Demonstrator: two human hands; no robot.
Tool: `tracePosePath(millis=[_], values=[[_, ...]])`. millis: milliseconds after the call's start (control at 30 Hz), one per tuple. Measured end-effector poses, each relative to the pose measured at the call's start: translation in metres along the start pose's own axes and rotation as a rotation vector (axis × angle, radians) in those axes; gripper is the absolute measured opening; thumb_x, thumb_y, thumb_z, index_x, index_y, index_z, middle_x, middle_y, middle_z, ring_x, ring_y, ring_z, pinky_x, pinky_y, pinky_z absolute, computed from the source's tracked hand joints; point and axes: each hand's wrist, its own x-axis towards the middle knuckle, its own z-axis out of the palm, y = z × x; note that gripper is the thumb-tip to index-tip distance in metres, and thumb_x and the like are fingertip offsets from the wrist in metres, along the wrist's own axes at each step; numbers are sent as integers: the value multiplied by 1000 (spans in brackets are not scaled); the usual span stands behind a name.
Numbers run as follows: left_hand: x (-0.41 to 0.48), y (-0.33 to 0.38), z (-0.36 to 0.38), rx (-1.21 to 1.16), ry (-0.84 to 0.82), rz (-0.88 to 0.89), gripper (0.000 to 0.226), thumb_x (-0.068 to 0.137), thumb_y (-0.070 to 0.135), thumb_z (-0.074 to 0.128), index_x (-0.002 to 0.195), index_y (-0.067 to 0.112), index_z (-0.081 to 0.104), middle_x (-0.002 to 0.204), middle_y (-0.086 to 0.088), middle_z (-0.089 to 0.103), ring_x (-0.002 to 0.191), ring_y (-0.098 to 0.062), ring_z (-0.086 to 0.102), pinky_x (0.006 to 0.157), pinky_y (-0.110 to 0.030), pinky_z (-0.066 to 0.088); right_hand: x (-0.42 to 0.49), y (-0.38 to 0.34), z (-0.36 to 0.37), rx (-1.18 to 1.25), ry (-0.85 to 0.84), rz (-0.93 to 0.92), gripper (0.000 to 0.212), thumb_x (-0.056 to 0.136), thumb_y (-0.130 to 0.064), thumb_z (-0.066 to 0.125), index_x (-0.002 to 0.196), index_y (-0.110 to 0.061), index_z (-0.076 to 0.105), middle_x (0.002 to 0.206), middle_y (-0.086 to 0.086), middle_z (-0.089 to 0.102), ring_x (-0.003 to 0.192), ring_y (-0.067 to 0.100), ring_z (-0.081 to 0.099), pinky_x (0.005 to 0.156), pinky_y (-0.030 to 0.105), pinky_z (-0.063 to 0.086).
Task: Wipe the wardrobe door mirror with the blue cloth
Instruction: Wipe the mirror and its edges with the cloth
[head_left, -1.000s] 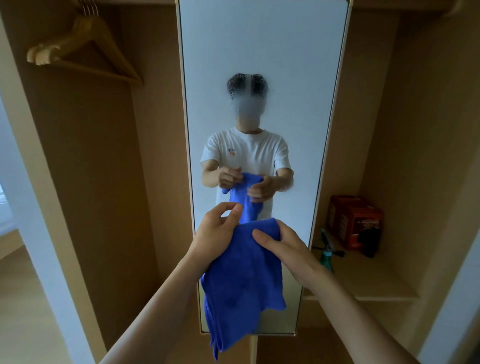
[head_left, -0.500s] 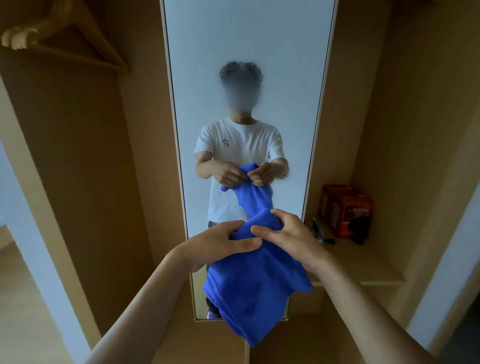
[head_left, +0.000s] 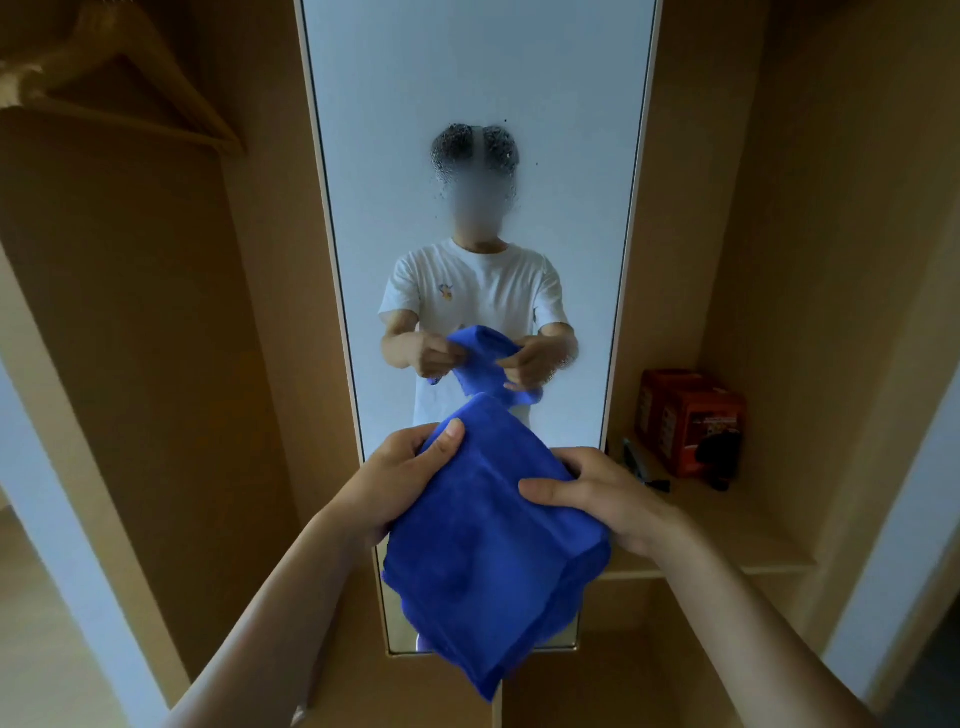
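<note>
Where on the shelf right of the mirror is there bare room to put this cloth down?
The shelf is bare across its front, from the red boxes forward to its edge. Its back is crowded: boxes in the corner, a dark tool beside the mirror.

One head-worn wide-angle camera faces the mirror (head_left: 470, 78) from near, angled slightly downward.

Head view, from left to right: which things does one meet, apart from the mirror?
Wooden hanger → left hand → blue cloth → right hand → red box.
</note>
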Motion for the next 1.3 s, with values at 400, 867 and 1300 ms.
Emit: tracePosePath(millis=[400, 867, 1300], values=[[5, 0, -4, -51, 106, 91, 36, 94, 59, 62, 109, 28, 72, 112, -5, 76, 104, -27, 73, 98, -51, 56, 3, 8, -16, 31, 0, 121, 68, 67, -48, 91, 126, -28, 64, 124, -4, 71, 114, 18, 68, 101, 39, 52], [3, -5, 11, -444, 116, -115, 59, 90, 72, 50, 120, 27, 74, 119, -8, 75, 110, -24, 72, 77, -32, 61, 5, -11, 12, 703, 186, -44, 42, 86, -19, 70, 128, -18, 68, 124, 6, 73, 111, 22, 71, 90, 37, 50], [4, 7, 44, -463, 92, -222, 53, 96, 61, 56, 120, 17, 74, 118, -8, 76, 111, -22, 72, 92, -36, 54, 19, -14, 37, 524, 259, -158, 32, 70, -10, 53, 85, -22, 79, 86, 6, 74, 85, 23, 71, 71, 32, 56]])
